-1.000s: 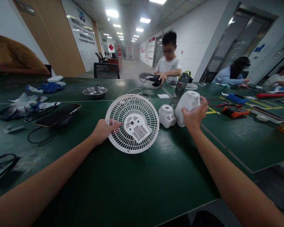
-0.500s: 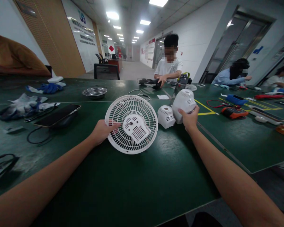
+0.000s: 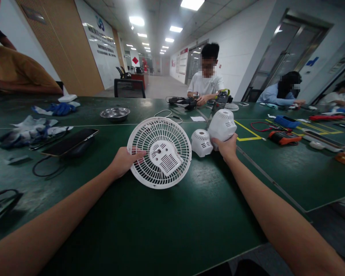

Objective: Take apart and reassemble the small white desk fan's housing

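My left hand [image 3: 126, 161] pinches the left rim of a round white fan grille [image 3: 161, 183], thumb on its near face. The grille stands tilted on the table, its vented centre plate facing me. On the right, my right hand [image 3: 226, 147] is closed around the lower part of a large white plastic fan housing [image 3: 222, 124] with slots near its top. A smaller white vented motor cover [image 3: 201, 143] sits between the grille and the housing, close beside both. The fingers behind the housing are hidden.
On the left lie a phone [image 3: 71, 142], crumpled gloves [image 3: 34, 128] and blue gloves [image 3: 59, 109]. A metal bowl [image 3: 115, 113] stands farther back. An orange-black multimeter [image 3: 284, 138] lies at right. Across the green table [image 3: 149, 230] a person in a white shirt [image 3: 206, 82] handles a dark object.
My right hand has shifted slightly left and down on the large housing, which moved a little left. The left hand and the grille stay nearly still.
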`<state>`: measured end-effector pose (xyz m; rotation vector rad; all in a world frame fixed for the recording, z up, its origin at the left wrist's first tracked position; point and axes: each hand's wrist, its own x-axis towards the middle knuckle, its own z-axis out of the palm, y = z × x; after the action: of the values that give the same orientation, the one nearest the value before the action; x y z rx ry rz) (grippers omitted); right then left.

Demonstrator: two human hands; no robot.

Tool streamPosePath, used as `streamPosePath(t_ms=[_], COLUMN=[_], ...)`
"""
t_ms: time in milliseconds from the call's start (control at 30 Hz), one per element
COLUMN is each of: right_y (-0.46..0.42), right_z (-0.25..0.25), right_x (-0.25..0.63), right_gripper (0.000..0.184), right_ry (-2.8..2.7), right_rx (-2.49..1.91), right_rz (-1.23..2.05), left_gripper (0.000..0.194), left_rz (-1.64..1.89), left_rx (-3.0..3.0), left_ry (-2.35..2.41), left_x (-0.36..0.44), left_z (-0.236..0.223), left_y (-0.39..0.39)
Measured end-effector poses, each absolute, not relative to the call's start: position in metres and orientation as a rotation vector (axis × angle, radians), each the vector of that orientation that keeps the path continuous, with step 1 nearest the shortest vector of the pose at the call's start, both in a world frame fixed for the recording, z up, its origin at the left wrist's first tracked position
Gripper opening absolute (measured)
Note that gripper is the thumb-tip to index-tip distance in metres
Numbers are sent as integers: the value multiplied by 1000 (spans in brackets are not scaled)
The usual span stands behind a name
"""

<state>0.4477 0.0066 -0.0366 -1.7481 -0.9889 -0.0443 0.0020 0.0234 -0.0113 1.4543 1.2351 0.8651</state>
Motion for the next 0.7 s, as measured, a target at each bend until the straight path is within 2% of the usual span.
streamPosePath(t_ms=[467,700], right_y=[3,0], right_z=[-28,-24], right_x=[442,443], right_gripper=[76,82], right_ry=[-890,-880], right_rx=[-1774,-1880], right_rz=[8,42], left_gripper=[20,19], left_rz=[842,840], left_rx=[1448,1442], left_ry=[1227,1246], left_x=[3,3], left_z=[-9,-7], left_y=[21,20])
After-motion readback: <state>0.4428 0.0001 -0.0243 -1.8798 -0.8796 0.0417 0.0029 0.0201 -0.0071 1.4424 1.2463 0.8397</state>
